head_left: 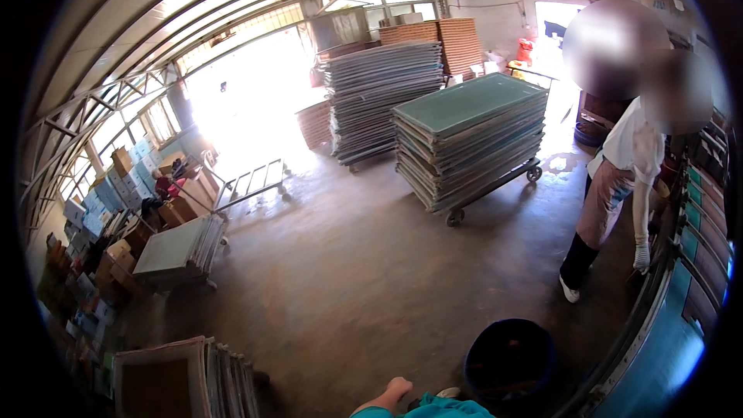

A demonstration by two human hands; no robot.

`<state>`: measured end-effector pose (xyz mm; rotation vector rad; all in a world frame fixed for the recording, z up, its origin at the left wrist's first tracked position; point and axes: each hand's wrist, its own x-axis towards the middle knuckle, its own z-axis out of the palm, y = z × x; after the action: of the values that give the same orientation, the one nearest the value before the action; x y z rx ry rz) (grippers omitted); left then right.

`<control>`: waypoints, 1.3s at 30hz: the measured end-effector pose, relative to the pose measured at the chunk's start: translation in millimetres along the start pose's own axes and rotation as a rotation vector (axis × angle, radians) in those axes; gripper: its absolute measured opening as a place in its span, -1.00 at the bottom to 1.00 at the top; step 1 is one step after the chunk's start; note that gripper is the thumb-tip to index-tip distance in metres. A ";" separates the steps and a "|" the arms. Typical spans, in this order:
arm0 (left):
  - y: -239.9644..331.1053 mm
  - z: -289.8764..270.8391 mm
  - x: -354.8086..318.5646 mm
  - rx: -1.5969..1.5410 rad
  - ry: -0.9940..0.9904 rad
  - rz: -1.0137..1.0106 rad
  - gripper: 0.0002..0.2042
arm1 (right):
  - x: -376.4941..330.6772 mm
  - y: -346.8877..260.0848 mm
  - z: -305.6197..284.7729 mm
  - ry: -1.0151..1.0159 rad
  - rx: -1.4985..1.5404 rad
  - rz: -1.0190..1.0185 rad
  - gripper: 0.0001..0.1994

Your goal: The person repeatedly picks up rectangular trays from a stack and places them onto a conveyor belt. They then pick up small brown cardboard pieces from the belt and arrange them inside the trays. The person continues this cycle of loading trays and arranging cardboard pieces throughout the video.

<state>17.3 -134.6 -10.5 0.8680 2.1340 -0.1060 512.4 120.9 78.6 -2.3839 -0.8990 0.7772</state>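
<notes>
My left hand point(398, 388) is at the lower edge, next to my teal shirt point(433, 409). Its fingers look curled in, and nothing shows in or sticks out of it. Beyond it lies brown floor; to its right stands a round dark tub point(509, 360) with a blue rim, its contents too dark to make out. My right hand is out of the picture. Left of my hand, a stack of framed panels point(166, 375) stands at the lower left.
A co-worker in a white top point(625, 143) leans over a long machine point(658, 325) at the right. A wheeled cart point(495, 188) bears a tall stack of green-topped frames point(472, 104). Another tall stack point(383, 97) stands behind. At left are an empty wheeled rack point(251, 186) and a low frame stack point(178, 251).
</notes>
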 end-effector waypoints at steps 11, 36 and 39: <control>72.7 -40.2 14.4 -0.059 0.133 0.058 -0.75 | -5.8 46.7 -17.3 0.084 0.072 0.114 -0.68; 180.5 -112.9 107.2 -0.507 -0.237 0.125 -0.90 | -146.1 65.6 -32.9 0.010 -0.102 0.537 -0.72; 187.7 -122.7 116.0 -0.616 -0.278 0.102 -0.92 | -155.6 92.0 -12.2 0.032 -0.110 0.571 -0.73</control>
<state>1.8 114.5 27.5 0.5511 1.7060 0.4379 463.3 -53.4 85.1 -2.7780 -0.2380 0.9045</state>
